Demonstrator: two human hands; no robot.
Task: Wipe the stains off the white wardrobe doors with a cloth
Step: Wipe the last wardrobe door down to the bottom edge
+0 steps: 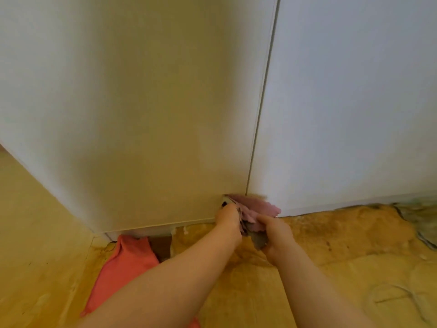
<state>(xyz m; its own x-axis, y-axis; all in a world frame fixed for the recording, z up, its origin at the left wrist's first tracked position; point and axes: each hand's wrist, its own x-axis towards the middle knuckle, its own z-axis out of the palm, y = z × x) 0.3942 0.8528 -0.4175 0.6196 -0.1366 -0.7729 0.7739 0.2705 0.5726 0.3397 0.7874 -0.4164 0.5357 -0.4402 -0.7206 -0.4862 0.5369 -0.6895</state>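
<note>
Because the cloth is bunched at the very bottom of the wardrobe, where the lower right corner of the left door meets the lower left corner of the right door, the wiping looks to have reached the last low strip of these two panels. The broad faces of both doors above show no plain marks, though the yellow cast on the left one and the soft focus could hide faint ones. I would judge the job well along here. What seems left is the bottom edges, the dark gap between the doors, and any doors outside this view.

Both hands hold the cloth. The left hand is stretched far forward with its arm nearly straight. Its fingers are curled round the cloth's left end, right at the bottom edge of the left door. The right hand sits just beside it and a little nearer the person. It grips the cloth's nearer folds, with a grey corner sticking out below the fist. The pink part of the cloth presses against the foot of the gap and spreads across to the right door's corner, just above the floor. A piece of coral fabric lies on the floor under the left door's bottom edge, well apart from the hands.
</note>
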